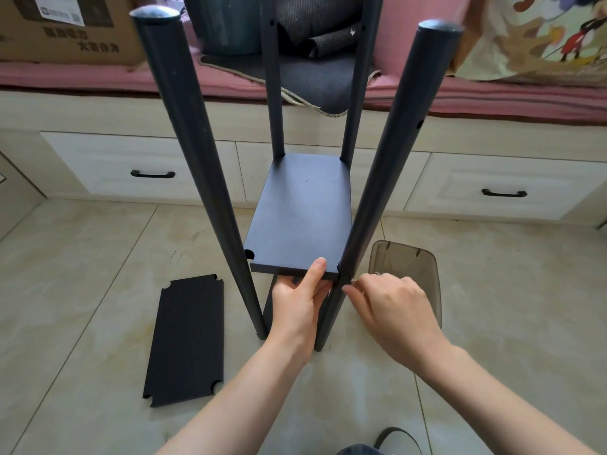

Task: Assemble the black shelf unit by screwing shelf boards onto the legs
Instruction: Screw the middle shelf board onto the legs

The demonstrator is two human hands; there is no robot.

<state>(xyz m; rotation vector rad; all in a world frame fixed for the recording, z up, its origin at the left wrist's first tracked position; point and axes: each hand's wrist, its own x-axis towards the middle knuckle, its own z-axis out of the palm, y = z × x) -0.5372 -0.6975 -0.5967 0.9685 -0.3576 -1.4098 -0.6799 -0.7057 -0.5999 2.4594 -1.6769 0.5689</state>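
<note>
Board [299,218] held level between legs, long axis running away from viewer. Near edge gripped by left hand [300,300], thumb on top. Right hand [391,307] fingers pinched at near-right leg [371,198], beside board corner; screw too small to confirm.

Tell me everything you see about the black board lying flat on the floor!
The loose shelf board is a flat, thin, matte black rectangle that looks like painted wood. Each corner has a rounded notch cut out, likely to fit a leg. It lies flat on the beige tiled floor, left of the shelf unit, its long side running away from the person and slightly tilted. Nothing rests on it, and neither hand touches it.
</note>
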